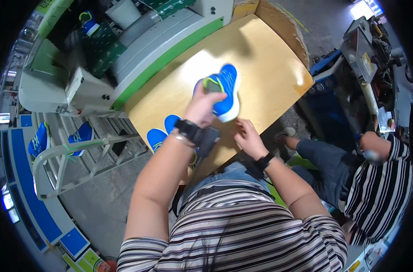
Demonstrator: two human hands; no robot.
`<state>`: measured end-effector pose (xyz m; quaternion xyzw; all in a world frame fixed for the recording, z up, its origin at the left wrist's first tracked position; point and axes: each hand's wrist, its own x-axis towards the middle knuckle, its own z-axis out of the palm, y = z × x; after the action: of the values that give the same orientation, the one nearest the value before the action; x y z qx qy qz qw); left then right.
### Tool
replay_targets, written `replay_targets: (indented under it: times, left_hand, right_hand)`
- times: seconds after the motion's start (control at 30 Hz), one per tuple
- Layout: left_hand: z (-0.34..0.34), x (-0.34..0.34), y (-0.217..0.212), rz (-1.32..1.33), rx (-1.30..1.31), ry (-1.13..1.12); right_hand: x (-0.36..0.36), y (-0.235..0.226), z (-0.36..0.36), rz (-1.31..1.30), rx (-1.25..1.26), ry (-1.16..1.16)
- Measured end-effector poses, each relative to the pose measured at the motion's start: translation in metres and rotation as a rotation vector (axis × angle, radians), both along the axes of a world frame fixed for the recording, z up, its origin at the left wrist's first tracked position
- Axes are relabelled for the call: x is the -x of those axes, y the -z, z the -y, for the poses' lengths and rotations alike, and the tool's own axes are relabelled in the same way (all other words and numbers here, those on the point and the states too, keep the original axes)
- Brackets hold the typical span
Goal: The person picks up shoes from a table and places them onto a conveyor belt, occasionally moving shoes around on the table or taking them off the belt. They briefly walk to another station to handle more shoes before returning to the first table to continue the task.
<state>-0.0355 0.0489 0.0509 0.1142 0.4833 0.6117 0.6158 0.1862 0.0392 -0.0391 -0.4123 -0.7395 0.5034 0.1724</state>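
My left hand (202, 106) grips a blue sneaker (227, 86) by its collar and holds it over the wooden tabletop (272, 59). The sneaker has a lime-green lining, blue laces and a white sole. More blue shows beside my fingers, perhaps a second shoe; my hand hides most of it. My right hand (249, 139) is just below the sneaker's white end, fingers loosely bent and apart, with nothing seen in it. By my left forearm, at the table's left edge, are a blue shoe (156, 138) and another blue shoe (172, 122), both partly covered.
A grey and green machine (165, 43) borders the table's far left side, with a blue shoe (88, 23) on its dark green part. Two blue sneakers (81, 138) sit on a metal roller rack (97, 156) at left. A person in a striped shirt (374, 195) is at right.
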Motion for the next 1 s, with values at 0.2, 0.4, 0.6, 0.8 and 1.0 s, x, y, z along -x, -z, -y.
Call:
replay_targets:
  times: [0.2,0.4,0.6,0.8,1.0]
  left_hand:
    - [0.0,0.111,-0.127,-0.79,-0.283,-0.423]
    - [-0.003,0.305,-0.092,-1.252,0.123,-0.873]
    - [-0.005,0.315,-0.099,-1.09,0.087,-0.674]
    - [0.066,0.196,-0.065,-1.234,-0.122,-0.459]
    - [0.173,0.093,-0.009,-1.273,0.262,0.592]
  right_hand:
    - [0.132,0.003,0.023,-0.117,-0.185,0.069]
    - [0.15,-0.013,0.016,-0.397,0.062,0.191]
    - [0.167,-0.168,-0.055,-0.577,0.13,0.096]
    - [0.312,-0.243,-0.183,-0.685,-0.804,0.036]
    - [0.401,-0.161,-0.223,-0.366,-0.675,0.209]
